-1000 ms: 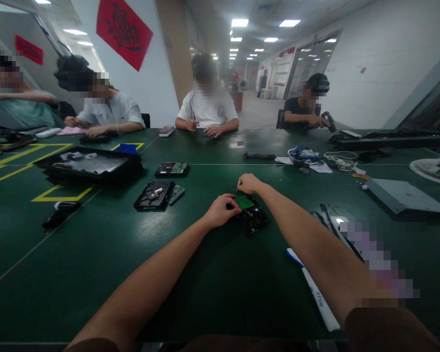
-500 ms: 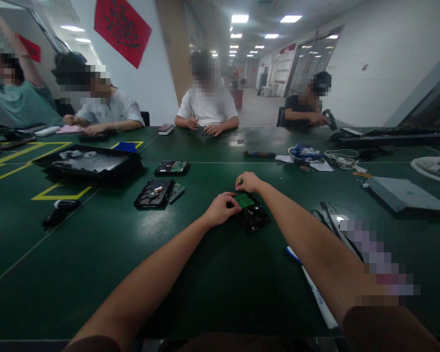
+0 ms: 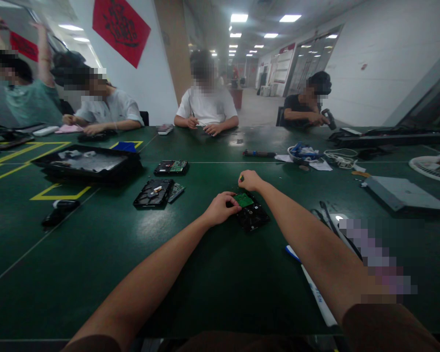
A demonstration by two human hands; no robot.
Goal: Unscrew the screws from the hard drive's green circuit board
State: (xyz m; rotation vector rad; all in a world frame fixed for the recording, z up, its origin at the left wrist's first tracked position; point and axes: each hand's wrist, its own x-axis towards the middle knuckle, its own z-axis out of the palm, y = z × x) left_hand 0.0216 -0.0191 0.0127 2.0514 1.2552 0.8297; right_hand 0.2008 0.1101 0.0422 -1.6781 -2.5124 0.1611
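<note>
A black hard drive [image 3: 254, 218] lies on the green table in front of me, its green circuit board [image 3: 244, 199] facing up at the far end. My left hand [image 3: 222, 208] grips the drive's left edge, thumb and fingers closed at the board's corner. Just above the drive's far edge, my right hand [image 3: 250, 181] is closed around a small screwdriver [image 3: 242, 178]; only a bit of its dark and yellow handle shows, and the tip is too small to make out.
Left of my hands lie an opened drive [image 3: 153, 193], a loose circuit board [image 3: 176, 192] and another hard drive [image 3: 171, 167]. A black tray [image 3: 90, 164] stands farther left. Under my right forearm is a white and blue packet [image 3: 317, 293]. A grey metal case [image 3: 407, 194] sits right. Several people work across the table.
My right hand has shifted slightly up and right with the screwdriver. My left hand and the hard drive stay in place. A person at far left has both arms raised.
</note>
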